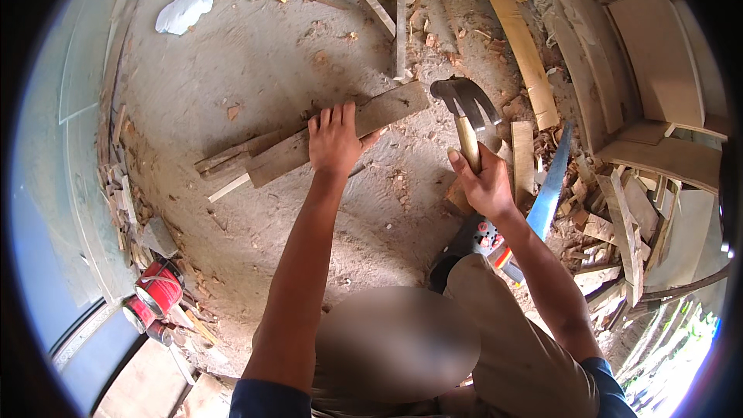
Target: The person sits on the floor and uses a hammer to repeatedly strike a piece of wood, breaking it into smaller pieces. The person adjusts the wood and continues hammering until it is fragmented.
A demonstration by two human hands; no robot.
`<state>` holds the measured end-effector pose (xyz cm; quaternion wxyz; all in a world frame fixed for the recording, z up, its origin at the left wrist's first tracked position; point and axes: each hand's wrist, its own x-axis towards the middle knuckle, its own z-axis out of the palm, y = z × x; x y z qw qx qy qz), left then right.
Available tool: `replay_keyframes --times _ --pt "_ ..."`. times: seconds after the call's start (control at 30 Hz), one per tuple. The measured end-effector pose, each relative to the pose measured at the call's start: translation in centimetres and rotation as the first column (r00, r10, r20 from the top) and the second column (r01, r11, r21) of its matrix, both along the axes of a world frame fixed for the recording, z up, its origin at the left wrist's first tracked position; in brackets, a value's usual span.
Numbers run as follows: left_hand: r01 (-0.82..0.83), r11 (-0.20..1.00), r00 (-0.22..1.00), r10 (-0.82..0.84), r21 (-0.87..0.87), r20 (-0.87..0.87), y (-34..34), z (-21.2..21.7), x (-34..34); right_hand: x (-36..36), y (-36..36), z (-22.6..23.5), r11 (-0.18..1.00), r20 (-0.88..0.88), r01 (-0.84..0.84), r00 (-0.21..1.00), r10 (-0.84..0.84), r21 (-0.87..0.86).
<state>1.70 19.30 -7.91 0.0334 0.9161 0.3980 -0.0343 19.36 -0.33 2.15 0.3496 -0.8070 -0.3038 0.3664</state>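
Observation:
My left hand (337, 142) grips a wooden board (395, 107) from above, its fingers over the far edge and the thumb stretched along the near side. The board lies slantwise on the dusty ground, with its right end farther away. Against its left end lie narrower wood strips (246, 150). In my right hand (487, 186) is a claw hammer, closed around its pale wooden handle (467, 139). The dark metal hammer head (463, 97) is held just right of the board's far end, apart from it.
A handsaw (552, 182) lies to the right, beside a short plank (522, 156) and heaped wood scraps (619, 224). Farther off are a triangular wooden frame (399, 35), a long plank (526, 54) and a white slab (186, 8). Red cans (159, 288) stand at the lower left.

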Motion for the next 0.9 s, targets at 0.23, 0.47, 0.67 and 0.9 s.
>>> replay_keyframes --times 0.23,0.47,0.67,0.9 --pt "-0.006 0.999 1.000 0.006 0.050 0.016 -0.2 0.0 -0.1 -1.1 -3.8 -1.7 0.981 -0.264 0.153 0.948 -0.180 -0.119" --pt "0.095 0.985 0.967 -0.126 0.144 0.223 -0.3 -0.1 -1.1 -0.2 -6.9 -0.8 0.973 -0.189 0.205 0.957 -0.221 -0.102" --pt "0.099 0.991 0.961 -0.071 -0.094 0.266 -9.5 -0.5 -2.7 0.4 -8.7 -1.1 0.968 -0.120 0.224 0.964 -0.238 -0.116" --pt "0.162 0.739 0.864 0.213 -0.654 0.455 -10.4 2.4 -0.3 1.6 -10.5 -2.3 0.960 -0.209 0.279 0.937 -0.280 -0.034"
